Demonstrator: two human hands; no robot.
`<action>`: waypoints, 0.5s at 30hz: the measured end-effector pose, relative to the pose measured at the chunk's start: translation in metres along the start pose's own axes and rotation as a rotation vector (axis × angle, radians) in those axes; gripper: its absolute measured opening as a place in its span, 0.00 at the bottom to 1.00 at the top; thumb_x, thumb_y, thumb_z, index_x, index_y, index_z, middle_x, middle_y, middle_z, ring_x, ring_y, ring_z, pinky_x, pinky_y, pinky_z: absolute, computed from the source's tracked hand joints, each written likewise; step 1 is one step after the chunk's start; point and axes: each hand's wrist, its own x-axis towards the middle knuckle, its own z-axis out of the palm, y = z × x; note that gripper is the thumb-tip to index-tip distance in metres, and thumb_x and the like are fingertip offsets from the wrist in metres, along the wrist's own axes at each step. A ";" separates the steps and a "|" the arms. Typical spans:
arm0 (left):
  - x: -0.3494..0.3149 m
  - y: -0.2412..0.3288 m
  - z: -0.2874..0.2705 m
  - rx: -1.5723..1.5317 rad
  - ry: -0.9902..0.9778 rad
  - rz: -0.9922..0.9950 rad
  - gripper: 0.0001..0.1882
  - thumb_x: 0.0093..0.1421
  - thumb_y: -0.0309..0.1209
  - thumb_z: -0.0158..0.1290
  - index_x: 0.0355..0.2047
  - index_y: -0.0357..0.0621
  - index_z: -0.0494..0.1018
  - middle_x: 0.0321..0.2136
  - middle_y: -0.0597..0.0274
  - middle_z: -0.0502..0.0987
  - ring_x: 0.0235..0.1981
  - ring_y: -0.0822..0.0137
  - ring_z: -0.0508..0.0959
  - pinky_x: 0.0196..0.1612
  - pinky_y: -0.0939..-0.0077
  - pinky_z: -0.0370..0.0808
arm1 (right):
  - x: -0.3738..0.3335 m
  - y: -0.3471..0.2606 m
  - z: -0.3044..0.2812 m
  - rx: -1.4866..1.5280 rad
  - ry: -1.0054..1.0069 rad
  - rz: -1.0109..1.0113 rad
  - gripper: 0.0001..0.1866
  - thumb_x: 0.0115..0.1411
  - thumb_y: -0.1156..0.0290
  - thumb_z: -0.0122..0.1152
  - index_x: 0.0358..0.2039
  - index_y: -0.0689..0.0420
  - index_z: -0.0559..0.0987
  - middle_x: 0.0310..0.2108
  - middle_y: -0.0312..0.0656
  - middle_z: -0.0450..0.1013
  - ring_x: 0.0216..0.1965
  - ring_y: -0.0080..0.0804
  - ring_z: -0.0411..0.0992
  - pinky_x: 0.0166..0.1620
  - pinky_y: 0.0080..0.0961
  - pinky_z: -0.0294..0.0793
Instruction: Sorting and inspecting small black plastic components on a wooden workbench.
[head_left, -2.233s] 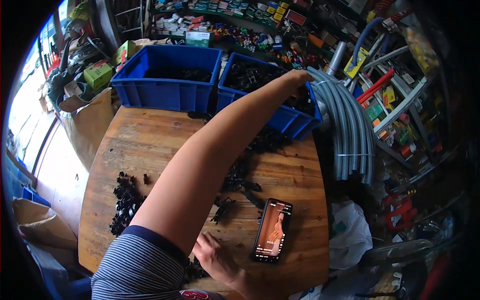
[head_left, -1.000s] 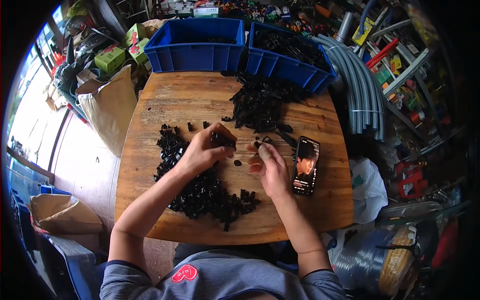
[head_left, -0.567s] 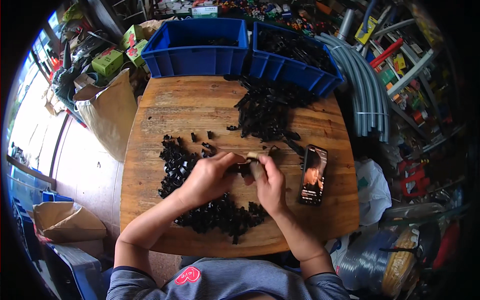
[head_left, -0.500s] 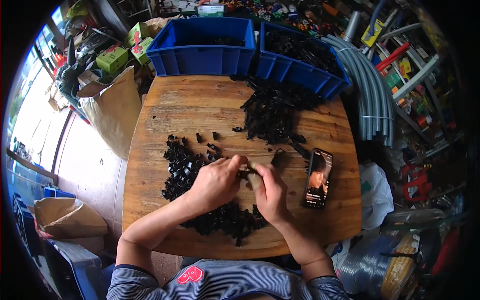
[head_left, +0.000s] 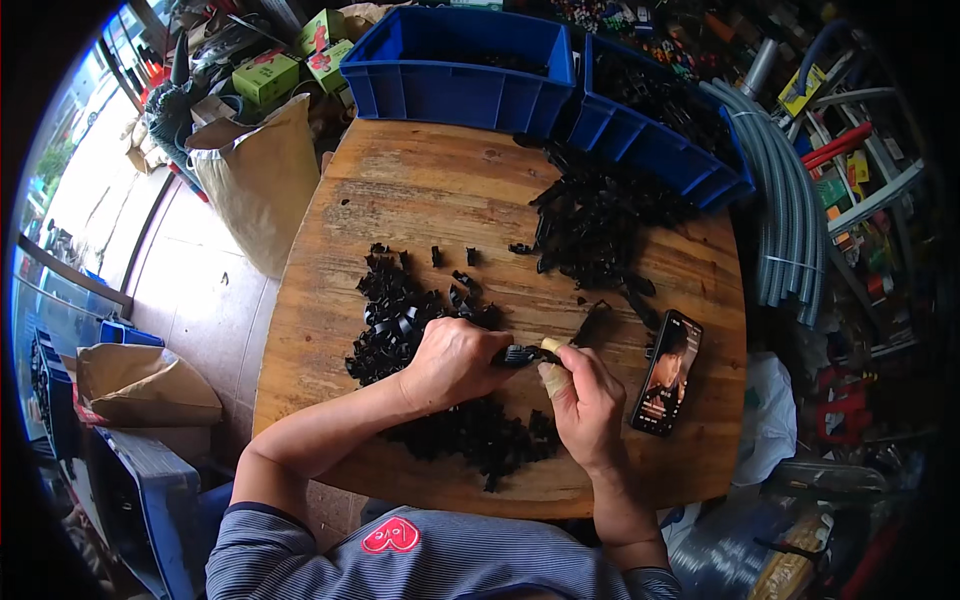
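Over the middle of the table, my left hand [head_left: 450, 362] is closed around a black plastic piece [head_left: 520, 355] whose shiny end sticks out toward the right. My right hand [head_left: 588, 405], with tan coverings on the thumb and forefinger, pinches at the far end of that piece. A heap of small black clip-like parts [head_left: 392, 322] lies beside and beyond my left hand. More of these small parts [head_left: 490, 440] are spread below my hands, near the table's front edge. Farther back on the right is a pile of longer black plastic pieces [head_left: 590, 220].
Two blue bins [head_left: 460, 95] stand along the back of the wooden table [head_left: 420, 200]; the right bin [head_left: 650, 145] holds black pieces. A phone [head_left: 667, 372] with a lit screen lies right of my hands. A large tan sack [head_left: 255, 185] and grey coiled tubing [head_left: 790, 210] flank the table.
My hands have drawn slightly apart, and more of the black piece shows between them. The whole view has shifted, so the table and bins sit farther right in the picture.
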 end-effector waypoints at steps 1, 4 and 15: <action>-0.001 0.000 0.000 0.020 -0.013 -0.006 0.13 0.46 0.41 0.58 0.22 0.46 0.74 0.12 0.58 0.71 0.16 0.57 0.73 0.19 0.66 0.69 | 0.000 0.000 -0.001 -0.026 -0.028 0.000 0.11 0.52 0.78 0.58 0.37 0.63 0.73 0.28 0.46 0.71 0.27 0.37 0.72 0.29 0.25 0.71; -0.003 -0.001 -0.004 0.088 -0.082 0.031 0.12 0.45 0.41 0.58 0.23 0.47 0.74 0.12 0.58 0.71 0.17 0.57 0.74 0.19 0.66 0.69 | -0.002 0.002 -0.008 -0.038 -0.129 -0.007 0.12 0.51 0.81 0.56 0.37 0.64 0.73 0.27 0.46 0.71 0.27 0.38 0.72 0.28 0.26 0.71; -0.009 0.009 -0.016 0.095 -0.210 0.167 0.11 0.41 0.38 0.58 0.25 0.49 0.74 0.13 0.60 0.71 0.17 0.58 0.74 0.19 0.66 0.68 | -0.010 0.007 -0.013 0.231 -0.296 0.022 0.19 0.44 0.88 0.52 0.40 0.64 0.72 0.26 0.47 0.70 0.26 0.42 0.71 0.27 0.29 0.70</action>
